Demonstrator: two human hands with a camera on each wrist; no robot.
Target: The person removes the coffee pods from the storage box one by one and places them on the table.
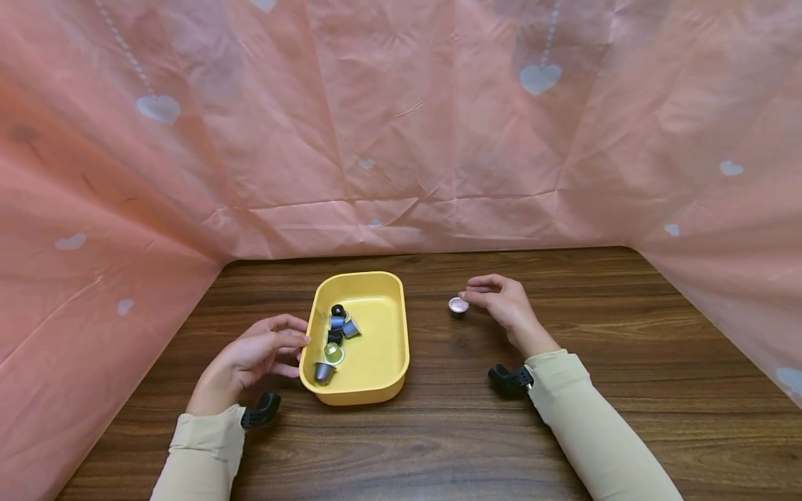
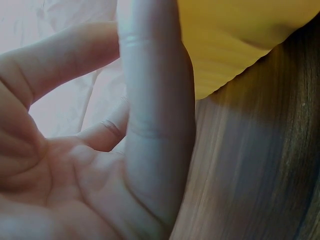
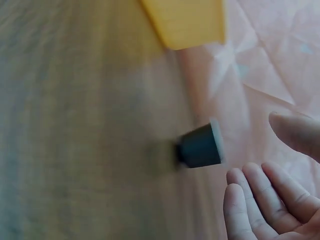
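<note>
On the table to the right of the yellow tray, a dark coffee capsule stands with its silver foil lid facing up. Just beside it is my right hand, its fingers extended and nothing between them; the right wrist view shows a small gap to the capsule. My left hand rests its fingertips against the tray's left wall, the fingers loosely bent. Inside the tray, several capsules lie along the left side, among them a blue one, a green one and a grey one.
A dark wood-grain table carries everything. Pink cloth with pale hearts hangs along the back and both sides. Black wrist devices sit at both cuffs.
</note>
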